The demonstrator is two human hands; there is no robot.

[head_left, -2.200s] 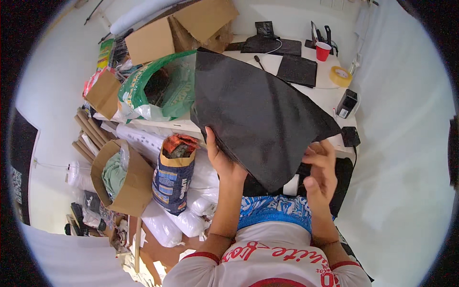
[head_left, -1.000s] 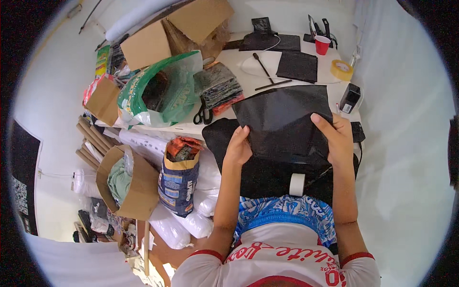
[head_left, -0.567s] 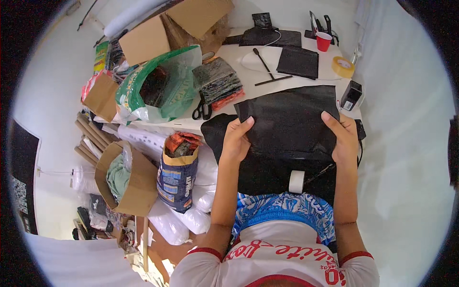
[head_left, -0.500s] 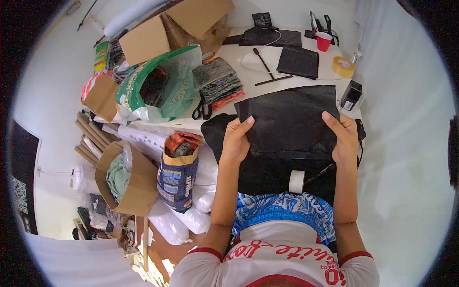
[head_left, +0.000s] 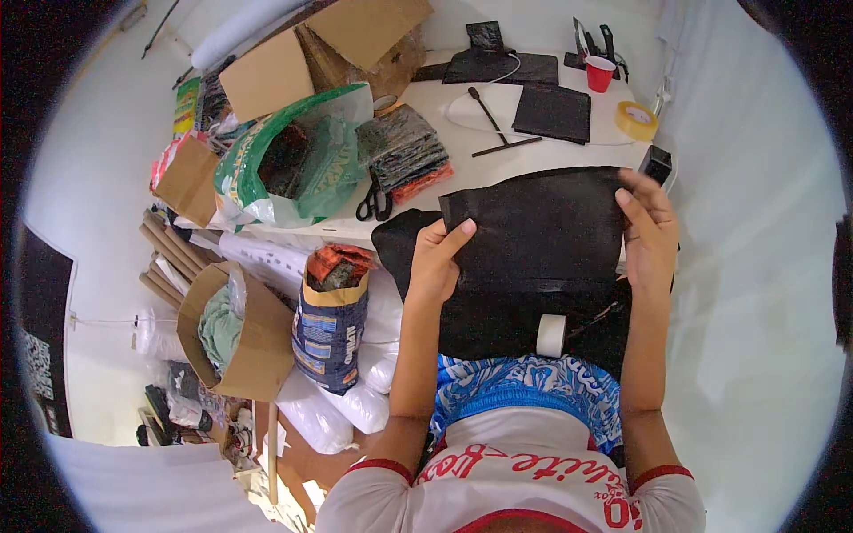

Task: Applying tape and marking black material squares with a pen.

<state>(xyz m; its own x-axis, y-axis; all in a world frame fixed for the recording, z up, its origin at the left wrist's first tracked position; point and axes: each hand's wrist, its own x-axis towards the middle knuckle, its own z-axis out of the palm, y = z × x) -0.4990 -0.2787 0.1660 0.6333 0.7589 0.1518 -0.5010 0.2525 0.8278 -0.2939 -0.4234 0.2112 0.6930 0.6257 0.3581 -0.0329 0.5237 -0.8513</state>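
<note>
Both hands have a black, fabric-like rectangular sheet (head_left: 542, 231) raised at the front edge of the white table. My left hand (head_left: 435, 258) pinches its left edge, thumb on top and fingers curled beneath. At the right edge my right hand (head_left: 651, 226) holds on, thumb at the margin and fingertips slightly blurred by the upper corner. More black material (head_left: 489, 324) spreads over my lap under the sheet. A white tape roll (head_left: 551, 336) lies on that material, with a thin dark tool (head_left: 597, 318) to its right.
On the table stand a black box (head_left: 656, 164), yellow tape roll (head_left: 637, 122), red cup (head_left: 601, 75), T-shaped tool (head_left: 493, 120), folded black pieces (head_left: 551, 114), black scissors (head_left: 375, 202) and a stack of packets (head_left: 404, 147). A green-and-white bag (head_left: 338, 169) and cardboard boxes (head_left: 267, 75) sit left.
My right hand has shifted outward and its fingers have come up over the sheet's right edge. The sheet's top edge has dropped slightly and bowed. My left hand stays nearly in place.
</note>
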